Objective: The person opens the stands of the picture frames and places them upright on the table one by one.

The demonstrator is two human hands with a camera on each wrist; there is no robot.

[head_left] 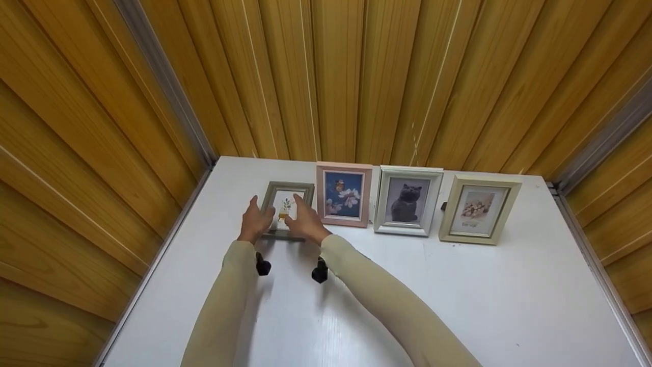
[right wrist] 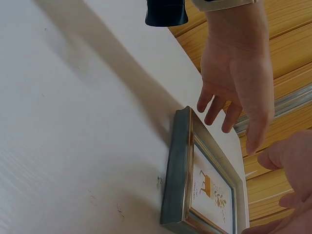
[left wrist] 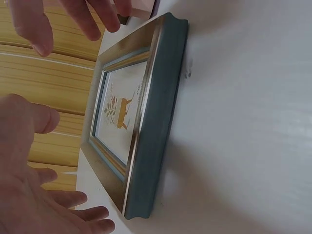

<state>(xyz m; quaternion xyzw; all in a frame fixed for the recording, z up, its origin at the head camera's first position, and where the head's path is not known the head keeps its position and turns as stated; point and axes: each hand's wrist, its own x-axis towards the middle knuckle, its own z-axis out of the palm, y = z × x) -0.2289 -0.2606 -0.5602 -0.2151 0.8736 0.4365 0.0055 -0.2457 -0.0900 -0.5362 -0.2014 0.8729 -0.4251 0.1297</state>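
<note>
A grey-green picture frame [head_left: 289,184] with a potted-plant print lies face up on the white table, in the left part of the row. My left hand [head_left: 254,221] is held around its left side with fingers spread. Over the right side hovers my right hand [head_left: 308,221], thumb toward the left one. In the left wrist view a gap shows between the frame's blue-green edge [left wrist: 158,126] and the fingers of both hands. The right wrist view has the left hand [right wrist: 239,78] above the frame's corner, fingers loosely extended and holding nothing.
To the right stand a pink frame [head_left: 345,223] with blossoms, a silver-white frame [head_left: 402,230] with a grey cat and a cream frame [head_left: 467,238]. The white table [head_left: 326,316] meets a wood-panelled wall [head_left: 336,76] behind; panels and metal rails flank both sides.
</note>
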